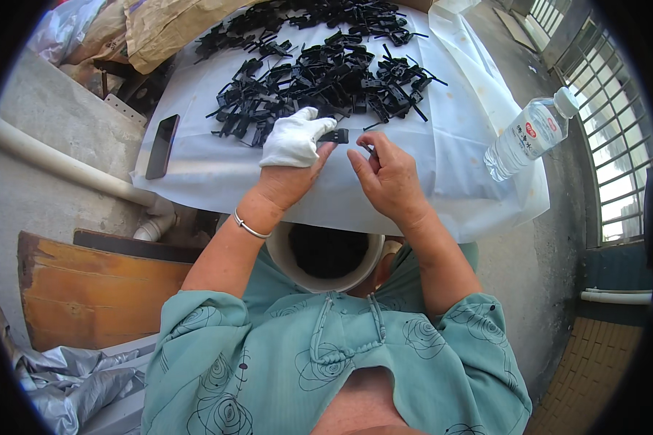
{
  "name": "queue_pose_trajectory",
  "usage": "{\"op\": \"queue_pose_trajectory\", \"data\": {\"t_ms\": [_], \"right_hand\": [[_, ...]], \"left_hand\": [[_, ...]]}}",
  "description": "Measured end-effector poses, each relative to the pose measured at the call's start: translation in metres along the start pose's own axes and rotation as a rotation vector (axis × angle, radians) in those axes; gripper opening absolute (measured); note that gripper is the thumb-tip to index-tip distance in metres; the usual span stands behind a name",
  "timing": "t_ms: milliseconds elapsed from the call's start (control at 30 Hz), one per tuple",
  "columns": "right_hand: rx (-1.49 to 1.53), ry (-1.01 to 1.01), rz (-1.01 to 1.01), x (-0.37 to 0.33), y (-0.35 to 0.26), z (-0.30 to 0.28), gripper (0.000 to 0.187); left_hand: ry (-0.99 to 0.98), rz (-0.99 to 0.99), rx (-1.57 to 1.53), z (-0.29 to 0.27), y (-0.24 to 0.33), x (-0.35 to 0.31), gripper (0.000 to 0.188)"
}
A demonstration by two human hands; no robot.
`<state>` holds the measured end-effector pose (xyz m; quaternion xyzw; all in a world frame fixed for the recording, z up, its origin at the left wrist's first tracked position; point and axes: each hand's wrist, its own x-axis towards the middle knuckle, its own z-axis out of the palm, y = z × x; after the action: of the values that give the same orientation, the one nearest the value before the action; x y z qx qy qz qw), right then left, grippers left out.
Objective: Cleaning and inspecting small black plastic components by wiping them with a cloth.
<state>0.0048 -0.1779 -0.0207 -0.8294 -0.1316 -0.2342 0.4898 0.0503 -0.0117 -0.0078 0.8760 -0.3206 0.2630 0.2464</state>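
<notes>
My left hand (294, 141), in a white glove with the thumb bare, is closed on a small black plastic part (335, 135) that sticks out to the right. Just right of it is my bare right hand (386, 170), its thumb and forefinger pinched together. Something small and dark shows between those fingertips, too small to name. Beyond both hands a large heap of similar black plastic parts (334, 76) spreads over the white plastic sheet (457, 145) on the table. Below the table edge, between my knees, stands a white bucket (286, 255) with dark contents.
A phone (162, 147) lies at the table's left. At the right edge stands a tilted clear water bottle (530, 135). Brown paper sacking (174, 29) is at the back left, a white pipe (72, 163) and wooden board (101, 290) at the left, a barred window (613, 130) at the right.
</notes>
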Motion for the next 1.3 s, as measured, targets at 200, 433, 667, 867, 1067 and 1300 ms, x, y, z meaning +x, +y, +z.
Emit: {"op": "queue_pose_trajectory", "data": {"t_ms": [200,433,667,867,1067,1300], "right_hand": [[0.072,0.062,-0.100,0.004,0.024,0.014,0.017],[0.608,-0.104,0.326,0.009,0.010,-0.018,0.011],[0.559,-0.413,0.154,0.000,-0.004,-0.008,0.015],[0.210,-0.157,0.257,0.008,0.009,-0.010,0.010],[-0.514,-0.043,0.016,0.007,0.017,-0.001,0.015],[0.047,-0.302,0.079,-0.002,-0.011,0.010,0.022]], "left_hand": [[0.058,0.017,-0.183,0.004,0.014,-0.013,0.035],[0.285,-0.120,-0.301,-0.032,-0.009,-0.022,0.017],[0.079,-0.545,-0.973,-0.023,0.006,-0.037,0.021],[0.052,-0.332,-0.503,-0.019,-0.009,-0.034,0.022],[0.106,-0.137,-0.281,-0.025,-0.017,-0.041,0.017],[0.291,-0.664,-1.330,-0.042,0.008,-0.049,0.016]]}}
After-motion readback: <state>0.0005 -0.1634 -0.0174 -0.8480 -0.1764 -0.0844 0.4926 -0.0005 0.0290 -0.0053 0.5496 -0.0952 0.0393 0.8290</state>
